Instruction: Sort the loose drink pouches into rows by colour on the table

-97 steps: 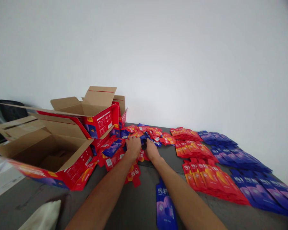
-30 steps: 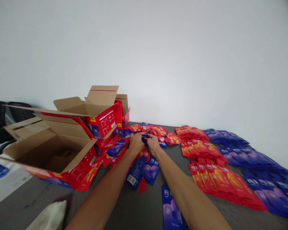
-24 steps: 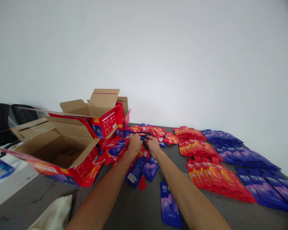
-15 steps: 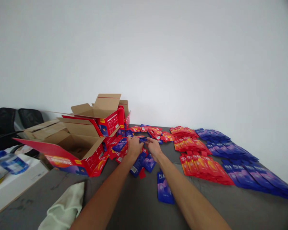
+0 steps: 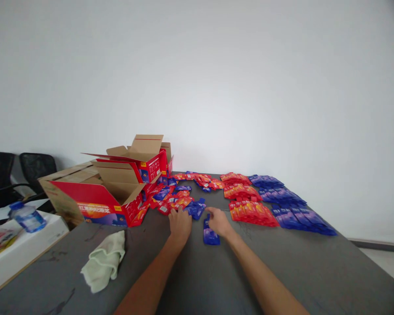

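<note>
Sorting of sachets by colour, mid-course. The left hand (image 5: 180, 222) is lying palm-down on the tabletop (image 5: 197, 280), its fingers loosely spread and its fingertips touching the near edge of the mixed heap of sachets (image 5: 179, 199); it is holding nothing. The right hand (image 5: 219, 221) is lying just beside it, fingers likewise relaxed and spread, its inner edge touching the upper end of a single blue sachet (image 5: 210, 232) that is lying flat between the two hands, apart from the heap. Whether the thumb is pinching that sachet cannot be told, since the hand is hiding the contact.

Judged from the layout, the step in hand is the drawing of loose sachets out of the heap: red rows (image 5: 249, 208) and blue rows (image 5: 287, 203) are already standing ordered to the right, while the heap beside the open cartons (image 5: 114, 192) is remaining unsorted. The next move would be calling for a pinch on the thin edge of the blue sachet, which is lying flat and offering little to catch, followed by a carry across the red rows to the blue ones.

Also in view: a pale green cloth (image 5: 105, 261) to the left, well apart from both hands, and a water bottle (image 5: 26, 216) on a white side surface.
</note>
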Tool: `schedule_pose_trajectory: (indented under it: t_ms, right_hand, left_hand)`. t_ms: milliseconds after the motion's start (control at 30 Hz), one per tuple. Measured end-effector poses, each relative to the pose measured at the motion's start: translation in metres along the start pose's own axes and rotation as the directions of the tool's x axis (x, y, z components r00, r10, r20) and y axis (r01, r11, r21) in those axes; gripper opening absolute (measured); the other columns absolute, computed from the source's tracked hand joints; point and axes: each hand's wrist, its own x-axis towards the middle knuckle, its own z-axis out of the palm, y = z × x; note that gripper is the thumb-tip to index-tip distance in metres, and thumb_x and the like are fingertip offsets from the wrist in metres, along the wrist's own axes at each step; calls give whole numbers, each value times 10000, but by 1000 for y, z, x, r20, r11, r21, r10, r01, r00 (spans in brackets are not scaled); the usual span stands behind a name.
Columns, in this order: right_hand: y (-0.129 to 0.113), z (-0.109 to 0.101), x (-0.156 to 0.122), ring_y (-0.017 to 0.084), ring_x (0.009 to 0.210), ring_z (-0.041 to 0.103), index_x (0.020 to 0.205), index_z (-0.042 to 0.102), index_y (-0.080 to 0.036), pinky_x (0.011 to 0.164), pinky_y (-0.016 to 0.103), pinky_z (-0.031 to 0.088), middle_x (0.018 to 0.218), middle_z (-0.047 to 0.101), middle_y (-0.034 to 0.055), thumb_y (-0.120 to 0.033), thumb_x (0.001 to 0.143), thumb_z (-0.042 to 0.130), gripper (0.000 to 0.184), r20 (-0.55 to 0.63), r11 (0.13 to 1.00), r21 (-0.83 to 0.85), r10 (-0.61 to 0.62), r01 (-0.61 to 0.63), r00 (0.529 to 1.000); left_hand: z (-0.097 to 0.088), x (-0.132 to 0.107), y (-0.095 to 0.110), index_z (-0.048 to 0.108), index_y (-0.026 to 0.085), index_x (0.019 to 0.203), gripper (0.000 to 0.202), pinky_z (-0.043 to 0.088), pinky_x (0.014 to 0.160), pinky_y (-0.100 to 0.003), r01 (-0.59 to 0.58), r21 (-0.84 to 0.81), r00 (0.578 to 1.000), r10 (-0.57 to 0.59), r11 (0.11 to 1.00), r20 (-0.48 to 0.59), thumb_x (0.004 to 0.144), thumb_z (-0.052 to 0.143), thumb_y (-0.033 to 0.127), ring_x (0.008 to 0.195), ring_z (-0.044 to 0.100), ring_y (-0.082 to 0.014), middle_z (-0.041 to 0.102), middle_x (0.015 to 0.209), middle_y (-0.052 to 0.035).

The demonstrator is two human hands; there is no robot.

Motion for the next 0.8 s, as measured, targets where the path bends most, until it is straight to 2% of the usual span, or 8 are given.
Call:
schedule_pose_trajectory:
  t_ms: [33, 100, 200, 267, 400, 567, 667, 800]
  right_hand:
    - [2, -1, -13, 232, 1121, 608, 1087, 726, -149, 1052, 336, 396, 1125, 707, 96, -23, 745, 509, 424, 9, 999, -48, -19, 20, 1000]
    - [6, 0, -36, 228, 1214, 537, 1142, 706, -153, 1071, 333, 368, 1272, 639, 106, -80, 837, 476, 389, 57, 949, -294, -97, 110, 994]
    - [10, 7, -63, 261, 1298, 444, 1262, 643, -198, 1042, 380, 383, 1380, 564, 93, -256, 951, 438, 377, 105, 882, -453, -91, 129, 990]
    - [11, 9, -73, 262, 1304, 428, 1291, 616, -226, 1023, 391, 379, 1405, 542, 84, -304, 988, 377, 394, 122, 859, -492, -92, 141, 988]
    - [8, 3, -82, 253, 1268, 447, 1241, 636, -234, 1007, 380, 356, 1353, 577, 90, -305, 999, 341, 389, 133, 839, -524, -91, 148, 987]
    - [7, -8, -86, 259, 1266, 449, 1226, 646, -243, 1005, 377, 348, 1331, 593, 87, -295, 988, 352, 381, 143, 841, -524, -71, 136, 987]
    - [8, -13, -86, 268, 1274, 444, 1233, 643, -233, 1002, 385, 351, 1346, 581, 97, -298, 983, 355, 387, 147, 839, -529, -55, 125, 988]
    - [12, -15, -86, 283, 1264, 447, 1220, 649, -226, 1002, 402, 349, 1343, 582, 104, -291, 977, 355, 386, 139, 832, -543, -49, 117, 989]
  left_hand:
    - [-2, -5, 3, 747, 219, 1012, 289, 434, 876, -469, -1, 4, 1000, 1, 1000, -8, 889, 501, 304, 1094, 505, -347, 622, 1192, -129]
    - [-6, -13, 9, 747, 193, 1025, 317, 417, 897, -474, -10, 0, 1000, 10, 1000, -19, 894, 464, 250, 1132, 483, -360, 610, 1191, -158]
    - [-8, -20, 22, 741, 157, 1043, 350, 399, 916, -487, -8, 9, 999, 8, 1000, -41, 903, 426, 213, 1163, 455, -373, 598, 1190, -189]
    - [-4, -21, 31, 741, 181, 1044, 369, 398, 921, -481, -52, 10, 997, 52, 999, -57, 916, 396, 193, 1155, 460, -352, 609, 1195, -168]
    - [17, -14, 43, 692, 253, 1161, 397, 402, 930, -434, -291, -60, 956, 292, 955, -4, 931, 381, 164, 1180, 467, -296, 625, 1258, -102]
    - [40, -12, 43, 576, 240, 1324, 429, 370, 970, -462, -332, -48, 938, 335, 942, 83, 934, 400, 204, 1288, 407, -325, 531, 1420, -105]
    - [38, -21, 44, 632, 202, 1237, 385, 360, 963, -461, -369, -44, 922, 371, 928, 105, 933, 397, 228, 1267, 419, -331, 587, 1342, -137]
    - [26, -31, 50, 715, 179, 1026, 315, 360, 933, -470, -362, -55, 920, 366, 931, 140, 909, 425, 219, 1154, 478, -334, 695, 1068, -168]
